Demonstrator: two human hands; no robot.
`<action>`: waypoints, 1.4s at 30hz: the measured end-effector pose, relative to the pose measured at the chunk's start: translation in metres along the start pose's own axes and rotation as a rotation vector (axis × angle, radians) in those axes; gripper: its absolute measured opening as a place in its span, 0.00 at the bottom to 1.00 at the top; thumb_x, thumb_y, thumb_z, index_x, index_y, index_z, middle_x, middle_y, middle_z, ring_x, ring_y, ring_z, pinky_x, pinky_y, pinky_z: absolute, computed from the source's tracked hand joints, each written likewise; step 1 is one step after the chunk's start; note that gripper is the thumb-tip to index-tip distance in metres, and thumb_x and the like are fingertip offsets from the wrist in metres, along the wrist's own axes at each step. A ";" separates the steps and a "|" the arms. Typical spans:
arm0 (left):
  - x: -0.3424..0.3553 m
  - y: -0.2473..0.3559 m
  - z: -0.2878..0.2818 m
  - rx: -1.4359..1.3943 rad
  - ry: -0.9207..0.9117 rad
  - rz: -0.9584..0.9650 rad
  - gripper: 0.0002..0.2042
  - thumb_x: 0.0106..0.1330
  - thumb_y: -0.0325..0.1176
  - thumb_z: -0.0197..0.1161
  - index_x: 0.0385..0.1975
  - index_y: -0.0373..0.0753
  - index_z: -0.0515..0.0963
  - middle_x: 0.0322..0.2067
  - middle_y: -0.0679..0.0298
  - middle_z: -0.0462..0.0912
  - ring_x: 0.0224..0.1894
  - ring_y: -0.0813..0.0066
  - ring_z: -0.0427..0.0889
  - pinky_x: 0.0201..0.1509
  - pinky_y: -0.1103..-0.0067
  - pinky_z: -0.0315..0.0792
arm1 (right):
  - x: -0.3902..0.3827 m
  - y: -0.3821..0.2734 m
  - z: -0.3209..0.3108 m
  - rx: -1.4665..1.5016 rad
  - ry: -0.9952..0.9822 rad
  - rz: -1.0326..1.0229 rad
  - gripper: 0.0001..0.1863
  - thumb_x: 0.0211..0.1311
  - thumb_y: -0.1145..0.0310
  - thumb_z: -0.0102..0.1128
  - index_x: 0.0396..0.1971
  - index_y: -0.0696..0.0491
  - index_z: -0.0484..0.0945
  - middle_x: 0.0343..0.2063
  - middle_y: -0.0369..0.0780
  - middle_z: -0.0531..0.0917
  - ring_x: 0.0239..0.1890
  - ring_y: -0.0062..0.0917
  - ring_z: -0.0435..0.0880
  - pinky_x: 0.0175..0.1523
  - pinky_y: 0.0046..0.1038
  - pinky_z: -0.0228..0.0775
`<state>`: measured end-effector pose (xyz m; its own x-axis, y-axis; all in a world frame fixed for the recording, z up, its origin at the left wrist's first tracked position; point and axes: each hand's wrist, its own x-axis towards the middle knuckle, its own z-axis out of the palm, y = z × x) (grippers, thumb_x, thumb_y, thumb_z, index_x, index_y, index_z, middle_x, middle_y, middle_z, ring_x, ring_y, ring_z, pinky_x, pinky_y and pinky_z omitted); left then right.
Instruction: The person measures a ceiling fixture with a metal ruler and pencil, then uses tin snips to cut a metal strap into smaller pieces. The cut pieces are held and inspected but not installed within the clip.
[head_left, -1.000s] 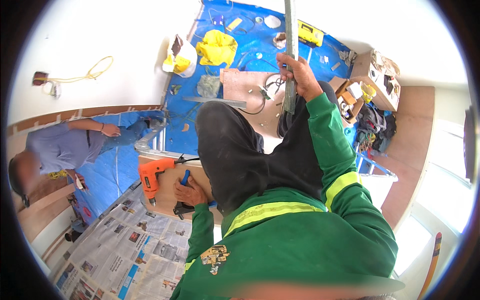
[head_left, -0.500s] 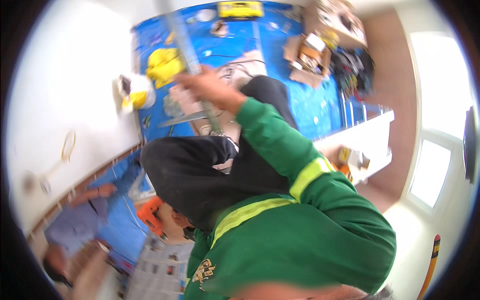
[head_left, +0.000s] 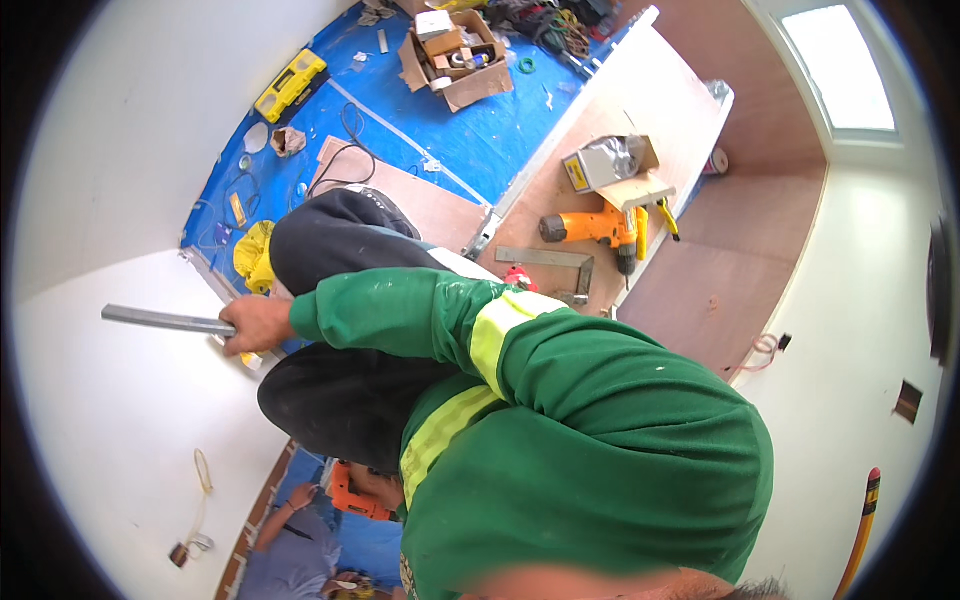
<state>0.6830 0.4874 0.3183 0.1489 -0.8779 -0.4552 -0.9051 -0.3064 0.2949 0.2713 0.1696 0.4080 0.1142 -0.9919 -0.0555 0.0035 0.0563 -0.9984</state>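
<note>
My right hand [head_left: 258, 325] is closed around one end of a grey metal channel strip [head_left: 160, 318], which points left across the white wall. This arm stretches over my black-trousered knees. Low in the picture, beside my thigh, my left hand [head_left: 382, 487] is wrapped around an orange power tool [head_left: 350, 492]. My thigh and jacket hide part of that tool, so its exact kind does not show. Just beyond the right forearm, a metal square [head_left: 545, 258] and an orange cordless drill [head_left: 590, 228] lie on a wooden board.
Blue sheeting [head_left: 400, 135] covers the floor. On it are an open cardboard box of supplies [head_left: 465, 60], a yellow case [head_left: 291, 86] and a yellow bag [head_left: 256, 258]. A small open box [head_left: 610, 162] sits by the drill. Another person [head_left: 295, 550] is at lower left, near a wall cable [head_left: 203, 470].
My view has turned, shifting the cardboard box and yellow case leftward. The right hand has swung the metal strip from pointing away to pointing left. My left hand still holds the orange tool.
</note>
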 end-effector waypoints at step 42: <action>0.102 0.394 -0.204 -1.294 -0.547 0.500 0.46 0.73 0.75 0.50 0.76 0.41 0.67 0.34 0.71 0.74 0.31 0.79 0.78 0.38 0.76 0.79 | -0.602 0.133 -0.361 -0.131 1.067 0.367 0.41 0.75 0.61 0.71 0.77 0.64 0.62 0.67 0.55 0.76 0.66 0.40 0.81 0.66 0.37 0.79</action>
<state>0.4231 0.2018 0.5596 -0.4920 -0.8343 -0.2488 0.1995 -0.3862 0.9006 -0.1553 0.7331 0.3056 -0.8180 -0.5120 -0.2622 0.0332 0.4131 -0.9101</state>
